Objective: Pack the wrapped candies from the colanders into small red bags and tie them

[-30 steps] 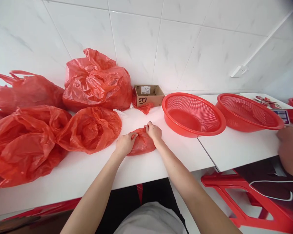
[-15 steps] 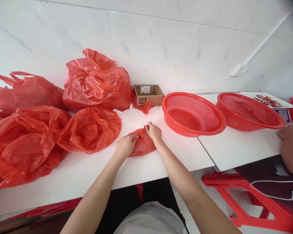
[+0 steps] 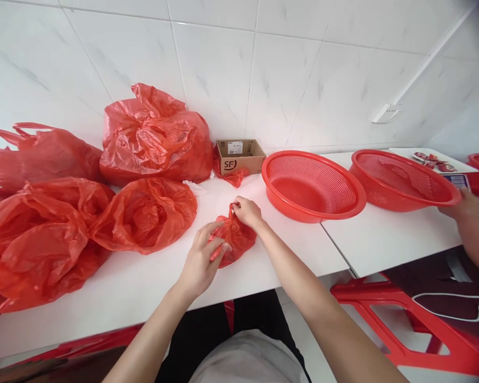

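Note:
A small red plastic bag (image 3: 239, 242) sits on the white table (image 3: 151, 279) in front of me, gathered at its top. My right hand (image 3: 247, 211) pinches the gathered top of this bag from the far right side. At the bag's left, my left hand (image 3: 203, 258) has thumb and fingers apart, close to the plastic or lightly touching it; I cannot tell which. The bag's contents are hidden.
Large red bags (image 3: 155, 141) and an open red bag (image 3: 147, 215) fill the left. Behind stands a cardboard box (image 3: 241, 157). Two red baskets (image 3: 311, 186) are at right, beyond them a co-worker's hand (image 3: 465, 207). A red stool (image 3: 387, 308) stands below the table.
My left hand has let go of the bag's top and opened, moving toward me. The right hand still pinches the top, and the bag has turned slightly. The co-worker's hand has moved.

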### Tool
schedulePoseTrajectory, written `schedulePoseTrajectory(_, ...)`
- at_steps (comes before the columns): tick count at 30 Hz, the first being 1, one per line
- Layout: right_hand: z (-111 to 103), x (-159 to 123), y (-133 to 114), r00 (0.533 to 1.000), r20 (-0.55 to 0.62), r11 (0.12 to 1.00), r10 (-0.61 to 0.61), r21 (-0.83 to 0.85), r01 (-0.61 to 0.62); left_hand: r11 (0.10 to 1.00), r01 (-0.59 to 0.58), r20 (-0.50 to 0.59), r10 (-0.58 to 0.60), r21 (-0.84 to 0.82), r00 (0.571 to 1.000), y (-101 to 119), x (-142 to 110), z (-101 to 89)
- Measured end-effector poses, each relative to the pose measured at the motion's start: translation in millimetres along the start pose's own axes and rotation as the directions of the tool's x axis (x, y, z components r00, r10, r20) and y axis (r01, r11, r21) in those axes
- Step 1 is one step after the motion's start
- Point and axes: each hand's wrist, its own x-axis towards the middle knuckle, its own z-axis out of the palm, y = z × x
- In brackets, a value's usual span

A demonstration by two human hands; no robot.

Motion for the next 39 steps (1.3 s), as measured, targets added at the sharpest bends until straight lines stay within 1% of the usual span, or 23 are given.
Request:
schedulePoseTrajectory(1, -8, -6, -5, 0.999, -0.012, 0.999, -0.034, 0.041, 0.035, 0.989, 0.033, -0.023, -0.037, -0.144, 0.999, 3, 7, -3.6)
schedulePoseTrajectory(2, -17, -13, -10, 0.997, -0.026, 0.994, -0.074, 0.075, 0.075, 0.950, 0.071, -0.041, -0.087, -0.305, 0.995, 5, 14, -6.4)
schedulePoseTrajectory(3, -26, -21, -16, 0.991, -0.039, 0.984, -0.128, 0.120, 0.131, 0.887, 0.102, -0.053, -0.141, -0.450, 0.989, 6, 21, -8.1)
schedulePoseTrajectory(4, -35, -30, -22, 0.979, -0.047, 0.961, -0.198, 0.186, 0.203, 0.825, 0.120, -0.063, -0.185, -0.553, 0.981, 7, 27, -8.6)
schedulePoseTrajectory(6, -50, -47, -32, 0.934, -0.043, 0.864, -0.355, 0.366, 0.345, 0.773, 0.113, -0.101, -0.223, -0.624, 0.970, 6, 36, -6.2)
schedulePoseTrajectory(8, -58, -60, -39, 0.877, -0.008, 0.742, -0.480, 0.529, 0.411, 0.777, 0.092, -0.134, -0.222, -0.623, 0.966, 5, 40, -1.4)
schedulePoseTrajectory(10, -57, -67, -41, 0.851, 0.044, 0.685, -0.523, 0.616, 0.389, 0.768, 0.082, -0.140, -0.219, -0.635, 0.966, 5, 41, 4.0)
schedulePoseTrajectory(12, -52, -69, -42, 0.840, 0.084, 0.640, -0.536, 0.690, 0.339, 0.752, 0.088, -0.133, -0.229, -0.654, 0.964, 3, 38, 8.8)
schedulePoseTrajectory(15, -42, -65, -42, 0.832, 0.114, 0.533, -0.543, 0.812, 0.237, 0.728, 0.093, -0.141, -0.253, -0.679, 0.957, -1, 34, 14.7)
schedulePoseTrajectory(17, -37, -64, -42, 0.833, 0.138, 0.493, -0.536, 0.852, 0.177, 0.724, 0.086, -0.165, -0.269, -0.685, 0.949, -3, 32, 17.0)
schedulePoseTrajectory(19, -34, -63, -40, 0.842, 0.166, 0.493, -0.513, 0.860, 0.131, 0.725, 0.091, -0.173, -0.281, -0.682, 0.944, -3, 30, 16.9)
schedulePoseTrajectory(21, -32, -63, -38, 0.866, 0.182, 0.488, -0.466, 0.869, 0.080, 0.717, 0.103, -0.148, -0.278, -0.690, 0.949, 1, 28, 14.1)
schedulePoseTrajectory(22, -31, -63, -37, 0.879, 0.185, 0.473, -0.439, 0.879, 0.051, 0.734, 0.121, -0.116, -0.263, -0.669, 0.958, 3, 27, 12.1)
schedulePoseTrajectory(24, -31, -64, -37, 0.902, 0.177, 0.414, -0.394, 0.910, 0.002, 0.832, 0.194, -0.004, -0.229, -0.520, 0.973, 7, 26, 7.9)
schedulePoseTrajectory(26, -35, -64, -39, 0.917, 0.152, 0.355, -0.368, 0.935, -0.013, 0.927, 0.264, 0.116, -0.241, -0.266, 0.963, 10, 25, 5.3)
schedulePoseTrajectory(27, -39, -63, -41, 0.925, 0.131, 0.338, -0.356, 0.941, -0.003, 0.948, 0.286, 0.160, -0.263, -0.140, 0.951, 11, 24, 4.8)
schedulePoseTrajectory(29, -50, -62, -44, 0.936, 0.092, 0.353, -0.339, 0.935, 0.036, 0.952, 0.305, 0.199, -0.301, 0.009, 0.933, 10, 23, 5.1)
schedulePoseTrajectory(30, -57, -62, -46, 0.936, 0.085, 0.387, -0.342, 0.920, 0.057, 0.951, 0.302, 0.206, -0.309, 0.067, 0.928, 9, 23, 5.4)
schedulePoseTrajectory(33, -76, -63, -50, 0.907, 0.110, 0.547, -0.407, 0.824, 0.146, 0.944, 0.265, 0.206, -0.304, 0.196, 0.930, 7, 24, 5.2)
schedulePoseTrajectory(35, -86, -65, -54, 0.880, 0.139, 0.629, -0.454, 0.750, 0.206, 0.945, 0.234, 0.198, -0.281, 0.228, 0.939, 8, 26, 2.3)
schedulePoseTrajectory(36, -89, -66, -56, 0.871, 0.143, 0.650, -0.470, 0.724, 0.232, 0.949, 0.220, 0.201, -0.266, 0.226, 0.943, 10, 27, -0.5)
schedulePoseTrajectory(38, -94, -68, -61, 0.867, 0.126, 0.655, -0.482, 0.709, 0.261, 0.961, 0.190, 0.227, -0.235, 0.202, 0.945, 15, 29, -8.0)
schedulePoseTrajectory(39, -95, -68, -63, 0.867, 0.114, 0.644, -0.485, 0.718, 0.265, 0.972, 0.177, 0.244, -0.212, 0.156, 0.946, 18, 30, -12.3)
